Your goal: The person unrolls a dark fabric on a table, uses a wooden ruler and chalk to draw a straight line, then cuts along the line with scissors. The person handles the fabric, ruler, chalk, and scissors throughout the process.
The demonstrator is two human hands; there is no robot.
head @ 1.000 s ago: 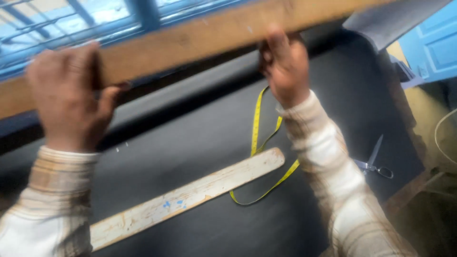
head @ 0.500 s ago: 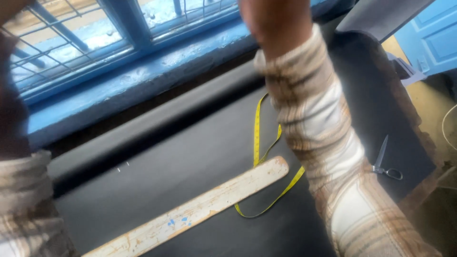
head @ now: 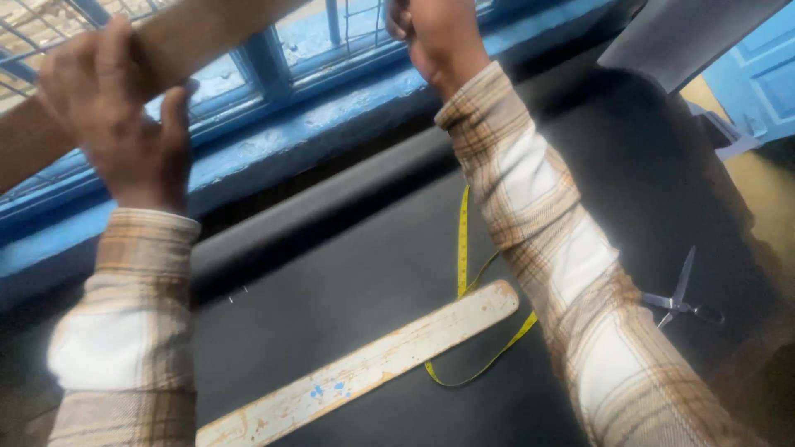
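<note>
Both arms raised high toward the window, sleeves of cream and tan plaid. Left hand (head: 124, 116) up at the top left, fingers wrapped over the upper edge and thumb pressed underneath: clamped around a long wooden board (head: 195, 29). Board slanting from the left edge up to the top of the frame, in front of the window panes, well above the table. Right hand (head: 435, 37) lifted at the top centre, knuckles curled, partly cut off by the frame edge; grip not readable there, and any contact with the board hidden. Right forearm stretched diagonally down to the lower right corner.

Below, a dark work table (head: 348, 273) covered in black cloth. On it, a pale wooden ruler (head: 364, 368), flat, with chipped paint and blue specks, lying aslant. A yellow measuring tape (head: 464, 248) running down from above the ruler's right end, passing under that end and looping out below it. Scissors (head: 679, 298) lying apart on the right, blades pointing up. Behind the table, a blue window frame (head: 290, 141) with worn sill and metal grille. Blue door (head: 758, 70) at the far right.
</note>
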